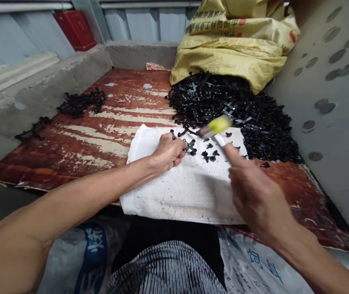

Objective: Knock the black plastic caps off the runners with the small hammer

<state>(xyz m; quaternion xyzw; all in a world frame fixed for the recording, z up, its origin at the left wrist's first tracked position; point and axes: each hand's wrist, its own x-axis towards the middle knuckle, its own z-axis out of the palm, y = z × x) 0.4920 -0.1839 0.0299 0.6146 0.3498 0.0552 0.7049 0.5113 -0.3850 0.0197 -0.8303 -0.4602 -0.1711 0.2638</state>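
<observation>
My left hand (pixel 168 152) is closed on a small black jointed plastic part (pixel 190 147), whose crossed arms with round ends stick out past the fingers over the white cloth (pixel 174 192). In my right hand (pixel 255 190) is a mallet (pixel 215 125), with a blurred yellow-green face and a pale metal-looking handle; its head hangs above the cloth. Several small black pegs (pixel 211 155) lie loose between the hands. Motion smears the right hand a little.
A large heap of black plastic parts (pixel 223 100) spills from a yellow woven sack (pixel 235 45) at the back right. Smaller clusters of black parts (pixel 82 102) lie at the left. Low concrete walls (pixel 140 53) edge the worn red-brown board (pixel 101 143). A red box (pixel 74 30) stands on the ledge.
</observation>
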